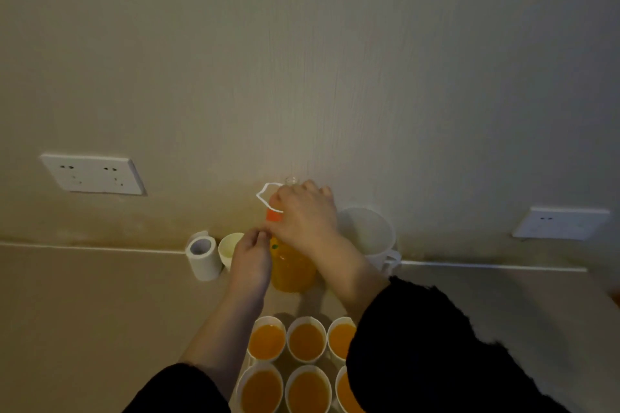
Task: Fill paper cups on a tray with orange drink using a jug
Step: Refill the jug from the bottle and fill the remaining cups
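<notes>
The left hand [251, 256] reaches the neck of the orange drink bottle [292, 266] with its fingers bunched; whether they pinch it I cannot tell. The right hand [303, 214] is clenched around the bottle top, at the orange cap [274, 215]. I judge the bottle is being opened or closed, so it is better to hold the neck firmly and keep it upright. The white jug [365, 235] stands just right of the bottle. The paper cups [306, 342], nearer the person, look already full.

On the beige table [84, 312] a paper roll [202, 256] and a small cup [229, 245] stand left of the bottle. The wall [302, 60] carries a socket [92, 174] on each side.

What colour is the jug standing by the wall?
White; the jug shows best in the head view.
</notes>
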The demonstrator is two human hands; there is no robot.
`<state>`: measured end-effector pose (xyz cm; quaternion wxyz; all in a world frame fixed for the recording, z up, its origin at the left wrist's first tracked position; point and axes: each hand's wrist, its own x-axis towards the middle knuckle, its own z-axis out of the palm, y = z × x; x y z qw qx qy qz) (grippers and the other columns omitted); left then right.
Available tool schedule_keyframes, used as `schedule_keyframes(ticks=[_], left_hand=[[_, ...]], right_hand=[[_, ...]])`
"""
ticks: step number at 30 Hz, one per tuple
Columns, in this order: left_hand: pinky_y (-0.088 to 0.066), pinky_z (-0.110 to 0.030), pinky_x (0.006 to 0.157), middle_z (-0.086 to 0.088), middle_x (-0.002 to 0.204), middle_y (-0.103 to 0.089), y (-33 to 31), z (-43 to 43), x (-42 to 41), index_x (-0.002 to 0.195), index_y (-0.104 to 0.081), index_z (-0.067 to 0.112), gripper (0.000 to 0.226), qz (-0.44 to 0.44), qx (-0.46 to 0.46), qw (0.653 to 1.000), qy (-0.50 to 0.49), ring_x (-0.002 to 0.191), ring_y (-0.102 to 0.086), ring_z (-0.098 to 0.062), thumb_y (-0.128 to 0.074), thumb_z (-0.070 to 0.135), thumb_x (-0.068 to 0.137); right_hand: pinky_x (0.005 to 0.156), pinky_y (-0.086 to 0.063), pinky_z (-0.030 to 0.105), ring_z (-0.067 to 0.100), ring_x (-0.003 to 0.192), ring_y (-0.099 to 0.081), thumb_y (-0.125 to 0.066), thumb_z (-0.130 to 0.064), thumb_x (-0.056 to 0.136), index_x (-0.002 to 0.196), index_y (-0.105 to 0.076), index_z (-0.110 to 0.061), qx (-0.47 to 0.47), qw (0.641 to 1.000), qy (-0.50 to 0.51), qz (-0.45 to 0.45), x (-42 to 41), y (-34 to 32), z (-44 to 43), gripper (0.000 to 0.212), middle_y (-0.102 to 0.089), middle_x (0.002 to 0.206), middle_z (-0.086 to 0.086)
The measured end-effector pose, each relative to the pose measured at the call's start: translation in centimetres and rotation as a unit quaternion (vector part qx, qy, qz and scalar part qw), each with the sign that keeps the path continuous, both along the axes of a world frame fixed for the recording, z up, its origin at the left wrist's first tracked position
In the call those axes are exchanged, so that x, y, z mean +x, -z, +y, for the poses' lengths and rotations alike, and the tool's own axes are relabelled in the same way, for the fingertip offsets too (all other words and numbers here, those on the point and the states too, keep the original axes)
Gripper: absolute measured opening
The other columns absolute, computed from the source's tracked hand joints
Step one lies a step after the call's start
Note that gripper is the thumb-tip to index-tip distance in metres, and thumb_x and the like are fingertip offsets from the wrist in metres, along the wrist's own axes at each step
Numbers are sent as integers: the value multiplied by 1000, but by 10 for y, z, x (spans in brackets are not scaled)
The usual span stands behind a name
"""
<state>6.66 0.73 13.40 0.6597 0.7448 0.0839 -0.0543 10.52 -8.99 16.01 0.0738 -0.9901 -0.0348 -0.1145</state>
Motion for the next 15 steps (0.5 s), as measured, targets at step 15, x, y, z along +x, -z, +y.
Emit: schedule_keyframes(ticks=[15], left_hand=[[-40,-40,100,-4,130,-55,17,10,30,137,-45,17,43,68,2,988,135,118,-50,-27,-43,8,95]], right_hand=[[72,-43,32,29,86,-60,-46,-39,95,85,-64,-12,274,947,114,119,36,-11,14,34,-63,91,12]])
